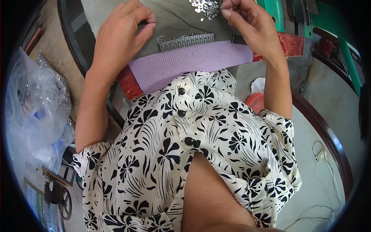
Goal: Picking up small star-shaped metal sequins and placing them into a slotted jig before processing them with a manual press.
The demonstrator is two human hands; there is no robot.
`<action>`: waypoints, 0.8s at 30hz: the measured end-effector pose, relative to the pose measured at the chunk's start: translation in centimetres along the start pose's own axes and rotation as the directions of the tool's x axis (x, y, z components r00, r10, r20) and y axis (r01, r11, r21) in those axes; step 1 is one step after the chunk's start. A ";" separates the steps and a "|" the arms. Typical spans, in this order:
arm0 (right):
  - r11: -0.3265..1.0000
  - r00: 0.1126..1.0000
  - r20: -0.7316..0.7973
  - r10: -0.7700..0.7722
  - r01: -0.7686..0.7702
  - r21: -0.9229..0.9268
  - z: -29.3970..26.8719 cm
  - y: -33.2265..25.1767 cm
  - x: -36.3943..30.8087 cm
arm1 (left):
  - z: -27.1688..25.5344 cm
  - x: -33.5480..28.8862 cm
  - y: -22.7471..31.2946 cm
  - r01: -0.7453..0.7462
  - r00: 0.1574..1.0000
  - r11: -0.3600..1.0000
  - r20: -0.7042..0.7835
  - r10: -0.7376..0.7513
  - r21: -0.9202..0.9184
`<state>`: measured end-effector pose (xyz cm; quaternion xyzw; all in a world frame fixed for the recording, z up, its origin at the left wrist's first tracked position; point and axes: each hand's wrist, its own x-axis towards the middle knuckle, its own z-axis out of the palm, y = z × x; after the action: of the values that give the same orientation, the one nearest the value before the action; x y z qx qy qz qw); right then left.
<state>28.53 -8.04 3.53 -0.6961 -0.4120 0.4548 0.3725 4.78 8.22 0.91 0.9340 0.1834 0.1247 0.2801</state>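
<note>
My left hand (pixel 121 33) hovers at the left of the work surface, fingers curled, with thumb and index fingertips close together; anything between them is too small to make out. At the far side my right hand (pixel 253 27) has its thumb and index finger closed at the right edge of a pile of small shiny silver pieces (pixel 208 8). Whether a piece is in that pinch cannot be seen. Between the hands lies a grey comb-like rack (pixel 187 41) with a row of narrow slots. A few thin pin-like bits (pixel 164 38) stick out near its left end.
A lilac woven cloth strip (pixel 189 63) covers the near edge, with red patterned material (pixel 130 83) showing at its ends. Clear plastic bags (pixel 36 108) stand on the left. Green metal framing (pixel 273 13) is at the right; a red container (pixel 255 102) sits below.
</note>
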 end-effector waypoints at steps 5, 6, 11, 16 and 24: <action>0.964 0.993 -0.107 -0.040 0.067 0.257 -0.1 5.0 -0.8 | 0.0 -0.5 0.8 0.262 0.965 0.952 0.039 -0.260 -0.159; 0.970 0.996 -0.084 -0.005 0.026 0.243 -0.2 4.5 -1.0 | 0.3 -0.6 0.4 0.285 0.957 0.929 0.012 -0.290 -0.237; 0.984 0.988 -0.064 -0.142 0.134 -0.114 1.2 3.3 -1.0 | 1.5 0.0 0.1 0.249 0.951 0.885 -0.075 -0.301 -0.394; 0.929 0.973 -0.017 -0.232 0.216 -0.300 1.6 2.8 -0.8 | 2.0 1.3 0.3 0.235 0.966 0.939 -0.049 -0.254 -0.252; 0.897 0.958 -0.061 -0.281 0.240 -0.372 2.2 2.5 -1.0 | 1.5 0.1 0.5 0.163 0.978 0.965 -0.094 -0.186 -0.206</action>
<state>26.76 -9.64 0.92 -0.7156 -0.5562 0.2774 0.3187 5.46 7.15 -0.01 0.8734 0.2672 0.1693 0.3702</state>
